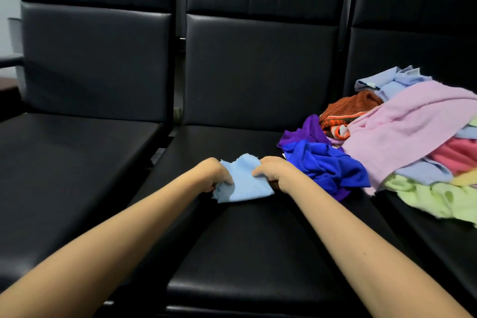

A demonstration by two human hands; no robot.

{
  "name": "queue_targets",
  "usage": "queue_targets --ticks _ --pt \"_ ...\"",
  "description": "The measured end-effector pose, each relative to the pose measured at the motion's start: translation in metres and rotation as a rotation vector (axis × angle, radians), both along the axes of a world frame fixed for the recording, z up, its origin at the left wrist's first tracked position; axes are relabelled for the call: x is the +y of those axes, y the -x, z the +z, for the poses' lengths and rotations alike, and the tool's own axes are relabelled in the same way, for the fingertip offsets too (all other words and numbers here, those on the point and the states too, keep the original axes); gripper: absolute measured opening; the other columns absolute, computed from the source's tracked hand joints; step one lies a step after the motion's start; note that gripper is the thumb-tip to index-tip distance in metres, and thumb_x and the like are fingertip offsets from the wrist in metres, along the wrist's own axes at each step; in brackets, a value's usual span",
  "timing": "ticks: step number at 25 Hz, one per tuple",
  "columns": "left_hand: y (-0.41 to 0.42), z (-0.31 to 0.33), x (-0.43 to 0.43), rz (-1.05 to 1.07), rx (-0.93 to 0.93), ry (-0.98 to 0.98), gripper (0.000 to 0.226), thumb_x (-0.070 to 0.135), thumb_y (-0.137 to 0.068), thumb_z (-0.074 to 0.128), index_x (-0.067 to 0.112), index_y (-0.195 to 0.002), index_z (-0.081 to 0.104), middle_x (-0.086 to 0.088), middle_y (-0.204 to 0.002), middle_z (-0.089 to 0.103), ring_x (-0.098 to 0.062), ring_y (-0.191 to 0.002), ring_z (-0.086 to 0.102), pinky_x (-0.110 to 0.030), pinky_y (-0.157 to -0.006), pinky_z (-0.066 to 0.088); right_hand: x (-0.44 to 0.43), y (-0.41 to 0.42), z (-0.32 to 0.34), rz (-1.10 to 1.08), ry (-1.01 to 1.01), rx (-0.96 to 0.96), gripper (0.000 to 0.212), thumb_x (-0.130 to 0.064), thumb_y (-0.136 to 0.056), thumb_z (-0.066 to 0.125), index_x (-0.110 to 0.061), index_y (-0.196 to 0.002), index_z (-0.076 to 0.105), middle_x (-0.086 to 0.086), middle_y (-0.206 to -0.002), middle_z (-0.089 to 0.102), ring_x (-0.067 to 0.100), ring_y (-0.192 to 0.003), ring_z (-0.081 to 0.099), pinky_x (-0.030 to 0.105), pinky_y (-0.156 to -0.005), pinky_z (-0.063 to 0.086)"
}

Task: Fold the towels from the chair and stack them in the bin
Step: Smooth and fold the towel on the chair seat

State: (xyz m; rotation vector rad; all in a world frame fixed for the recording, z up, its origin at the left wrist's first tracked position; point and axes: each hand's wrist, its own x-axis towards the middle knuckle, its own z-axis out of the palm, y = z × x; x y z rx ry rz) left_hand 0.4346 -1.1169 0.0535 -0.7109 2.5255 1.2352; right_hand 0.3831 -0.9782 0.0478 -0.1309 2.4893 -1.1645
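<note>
**One towel in hand, most of the job left**

Your left hand (215,174) and right hand (275,171) each grip an edge of the light blue towel (245,183), fingers curled into the cloth. It lies rumpled on the middle seat (258,240), not yet folded. Just to its right, the pile (402,131) of loose towels spreads over two seats. No bin is in view, so what is stacked cannot be counted. Judged stage: early; nearly all folding and stacking remains.
</note>
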Motion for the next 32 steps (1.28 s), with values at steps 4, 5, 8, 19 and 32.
queue_targets --ticks 4,5,8,19,32 --pt "0.001 0.01 0.007 0.049 0.15 -0.301 0.008 0.006 -0.086 0.049 0.007 -0.09 0.056 -0.012 -0.082 0.056 -0.022 -0.07 0.057 -0.025 -0.056 0.044 0.005 -0.002 0.004 -0.047 0.239 -0.067 0.013 -0.005 -0.086 0.055 -0.013 -0.077 0.052 0.008 -0.083 0.053 0.02 -0.076 0.049 0.032 -0.07 0.043" --pt "0.001 0.014 0.008 0.078 0.179 -0.429 0.009 0.004 -0.086 0.048 0.007 -0.086 0.056 -0.011 -0.083 0.057 -0.021 -0.07 0.058 -0.026 -0.058 0.046 0.008 -0.004 0.004 -0.075 0.323 -0.085 0.005 -0.005 -0.088 0.056 -0.01 -0.086 0.056 0.011 -0.092 0.058 0.021 -0.082 0.054 0.034 -0.075 0.047" --pt "-0.004 0.022 0.016 0.137 0.215 -0.68 0.007 0.001 -0.087 0.053 0.005 -0.088 0.058 -0.01 -0.083 0.062 -0.018 -0.071 0.061 -0.027 -0.056 0.052 0.02 -0.006 0.001 -0.172 0.581 -0.143 0.03 -0.003 -0.088 0.059 0.003 -0.116 0.056 0.018 -0.11 0.062 0.023 -0.087 0.061 0.034 -0.072 0.05" --pt "-0.035 0.059 0.14 -0.044 0.274 -0.76 0.013 0.003 -0.096 0.048 0.003 -0.102 0.059 -0.011 -0.1 0.06 -0.015 -0.067 0.057 -0.025 -0.06 0.048 0.139 -0.05 0.041 -0.259 0.64 -0.174 0.008 -0.016 -0.094 0.054 -0.01 -0.094 0.06 0.002 -0.068 0.069 0.015 -0.064 0.063 0.029 -0.064 0.051" --pt "-0.108 0.01 0.411 -0.437 -0.132 -0.601 0.032 0.01 -0.098 0.035 0.005 -0.127 0.047 -0.012 -0.114 0.056 -0.025 -0.104 0.056 -0.031 -0.079 0.042 0.406 -0.182 -0.002 -0.714 0.336 -0.147 0.01 -0.01 -0.091 0.051 -0.009 -0.099 0.057 0.014 -0.097 0.062 0.028 -0.09 0.058 0.035 -0.077 0.049"
